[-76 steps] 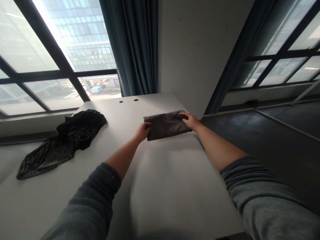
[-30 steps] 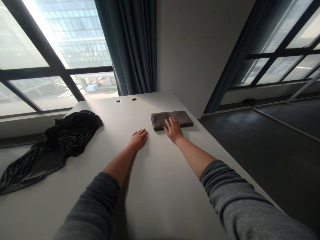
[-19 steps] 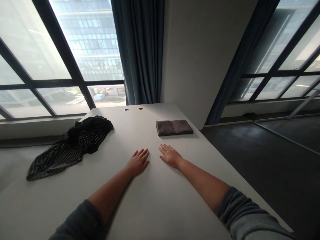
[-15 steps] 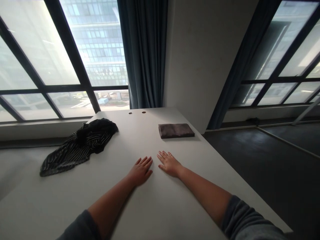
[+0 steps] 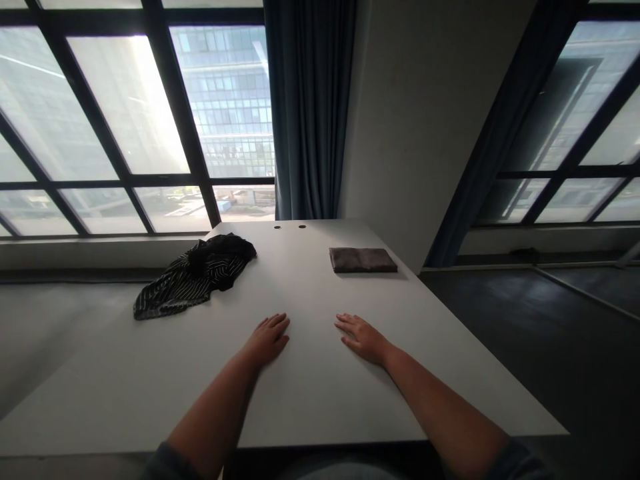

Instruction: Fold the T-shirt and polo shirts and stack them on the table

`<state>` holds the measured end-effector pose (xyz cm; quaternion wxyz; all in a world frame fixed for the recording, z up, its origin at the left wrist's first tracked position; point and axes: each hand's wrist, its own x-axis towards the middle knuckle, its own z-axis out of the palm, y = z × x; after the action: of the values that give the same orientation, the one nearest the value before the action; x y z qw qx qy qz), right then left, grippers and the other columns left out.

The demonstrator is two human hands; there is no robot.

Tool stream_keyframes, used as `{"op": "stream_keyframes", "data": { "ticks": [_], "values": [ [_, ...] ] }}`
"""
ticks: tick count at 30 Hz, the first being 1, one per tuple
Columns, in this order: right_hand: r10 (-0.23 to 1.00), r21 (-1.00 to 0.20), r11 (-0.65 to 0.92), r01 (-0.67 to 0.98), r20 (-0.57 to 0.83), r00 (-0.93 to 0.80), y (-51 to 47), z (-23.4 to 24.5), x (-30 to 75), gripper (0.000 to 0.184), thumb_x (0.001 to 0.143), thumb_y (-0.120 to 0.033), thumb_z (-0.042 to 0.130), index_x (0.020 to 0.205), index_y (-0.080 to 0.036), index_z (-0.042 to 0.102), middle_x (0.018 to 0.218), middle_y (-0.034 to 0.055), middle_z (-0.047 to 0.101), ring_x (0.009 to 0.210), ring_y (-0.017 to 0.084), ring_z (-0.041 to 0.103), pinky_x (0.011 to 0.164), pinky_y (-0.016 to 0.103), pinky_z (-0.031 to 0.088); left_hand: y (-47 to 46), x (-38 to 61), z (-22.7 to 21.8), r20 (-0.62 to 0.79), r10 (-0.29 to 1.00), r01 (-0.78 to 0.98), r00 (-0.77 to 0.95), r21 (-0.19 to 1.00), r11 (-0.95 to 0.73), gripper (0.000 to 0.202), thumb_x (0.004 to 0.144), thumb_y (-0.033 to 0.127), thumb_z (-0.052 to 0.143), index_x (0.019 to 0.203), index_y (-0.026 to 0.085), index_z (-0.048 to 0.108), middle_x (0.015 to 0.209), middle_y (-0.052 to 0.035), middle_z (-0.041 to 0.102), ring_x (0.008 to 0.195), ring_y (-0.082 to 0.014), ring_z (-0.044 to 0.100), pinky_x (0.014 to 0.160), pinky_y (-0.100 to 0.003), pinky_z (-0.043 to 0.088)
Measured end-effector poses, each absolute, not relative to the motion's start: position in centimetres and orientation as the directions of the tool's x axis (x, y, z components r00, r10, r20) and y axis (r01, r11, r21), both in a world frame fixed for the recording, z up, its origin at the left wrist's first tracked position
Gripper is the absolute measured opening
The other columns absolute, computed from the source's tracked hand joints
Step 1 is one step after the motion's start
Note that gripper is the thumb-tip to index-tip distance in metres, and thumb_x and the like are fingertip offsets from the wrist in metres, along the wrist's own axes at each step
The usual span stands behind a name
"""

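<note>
My left hand [image 5: 267, 339] rests palm down on the white table [image 5: 310, 393], its fingers stretched out and holding nothing. Across a gap to its right, my right hand [image 5: 364, 338] also lies flat, fingers extended and slightly apart. Beyond the right hand is a folded dark brown cloth [image 5: 363, 260], a flat rectangle that neither hand touches. A crumpled black garment with thin light stripes [image 5: 197, 273] lies on the table, ahead and to the left of my left hand.
Two round cable holes [image 5: 302, 227] are set in the table's far end. A dark blue curtain [image 5: 310, 113] hangs behind it, between large windows [image 5: 225, 107] and a pale pillar [image 5: 415, 127]. Dark grey floor [image 5: 550, 327] lies along the table's right side.
My hands have moved apart and nearer to me, still flat on the table. The camera view has shifted, so the table's near edge now shows. The cloth and garment look undisturbed.
</note>
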<state>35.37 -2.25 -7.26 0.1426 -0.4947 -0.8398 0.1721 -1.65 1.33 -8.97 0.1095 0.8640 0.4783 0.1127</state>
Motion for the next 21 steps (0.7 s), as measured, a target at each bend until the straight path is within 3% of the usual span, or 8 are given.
{"op": "stream_keyframes", "data": {
  "ticks": [21],
  "values": [
    [0.881, -0.436, 0.469, 0.768, 0.174, -0.440, -2.29, -8.09, 35.53, 0.050, 0.097, -0.035, 0.059, 0.144, -0.020, 0.067, 0.159, 0.0115, 0.055, 0.150, 0.028, 0.047, 0.129, 0.050, 0.029, 1.81, -1.50, -9.56, 0.155, 0.856, 0.808, 0.494, 0.282, -0.517, 0.056, 0.100, 0.038, 0.052, 0.154, 0.025, 0.057, 0.164, -0.0083, 0.049, 0.152, -0.0297, 0.045, 0.127, -0.053, 0.034]
  ]
}}
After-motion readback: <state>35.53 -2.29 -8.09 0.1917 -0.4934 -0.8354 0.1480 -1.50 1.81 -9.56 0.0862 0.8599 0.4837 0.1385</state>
